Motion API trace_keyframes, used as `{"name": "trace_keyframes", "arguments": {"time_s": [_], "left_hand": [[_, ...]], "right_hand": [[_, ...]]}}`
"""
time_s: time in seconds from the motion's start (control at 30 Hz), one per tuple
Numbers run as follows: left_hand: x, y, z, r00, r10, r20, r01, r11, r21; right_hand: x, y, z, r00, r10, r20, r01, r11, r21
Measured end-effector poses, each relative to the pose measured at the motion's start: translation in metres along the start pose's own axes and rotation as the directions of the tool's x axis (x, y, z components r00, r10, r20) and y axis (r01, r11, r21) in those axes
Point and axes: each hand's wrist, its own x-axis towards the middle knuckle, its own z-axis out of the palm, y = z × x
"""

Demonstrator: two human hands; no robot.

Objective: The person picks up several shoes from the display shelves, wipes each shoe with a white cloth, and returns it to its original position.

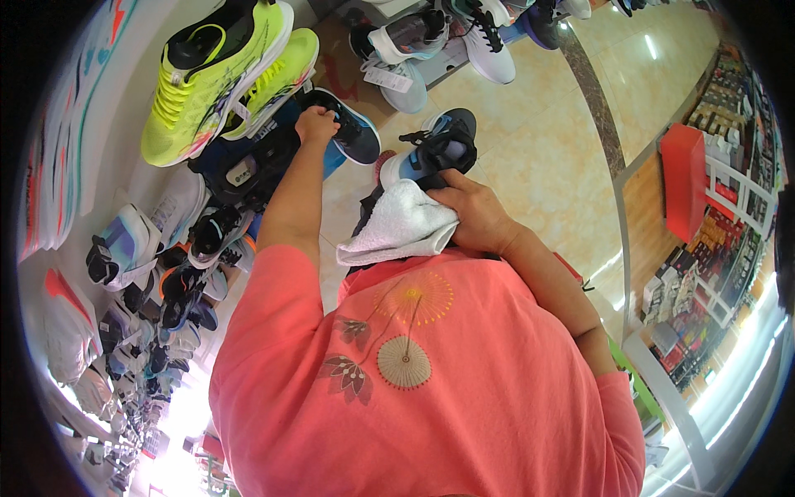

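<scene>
My left hand [318, 127] reaches up to a display of shoes, its fingers closed at the opening of a black sneaker [357, 133] with a white sole and blue trim. My right hand [478, 211] is in front of my waist, gripping a folded white terry cloth [400, 223]. Just beyond those fingers is a black and blue sneaker [435, 149] with black laces, tilted on its side. It meets the right fingertips; whether they hold it too is unclear. Left of the black sneaker stands a pair of neon yellow running shoes [211, 93].
Rows of sneakers [186, 248] run down the left side. More shoes, including a pale blue one with a tag [404, 87], rest by a cardboard box [348, 62] at the top. Glossy tile floor [528, 130] lies ahead. At right are a red box [682, 180] and stacked goods.
</scene>
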Motion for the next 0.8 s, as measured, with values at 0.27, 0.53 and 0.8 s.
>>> {"name": "trace_keyframes", "arguments": {"time_s": [0.27,0.53,0.8], "left_hand": [[-0.008,-0.017,-0.005,0.990,0.140,0.029,-0.143,0.982,0.122],[-0.069,0.030,-0.002,0.900,0.431,-0.055,-0.434,0.900,-0.044],[-0.193,0.143,-0.051,0.239,0.727,0.644,-0.769,0.547,-0.332]], "right_hand": [[0.000,-0.003,-0.003,0.999,-0.015,-0.038,0.016,1.000,0.021],[-0.002,-0.008,-0.010,0.999,-0.013,-0.053,0.016,0.998,0.060],[0.010,-0.010,-0.006,0.989,-0.149,0.014,0.149,0.988,-0.033]]}}
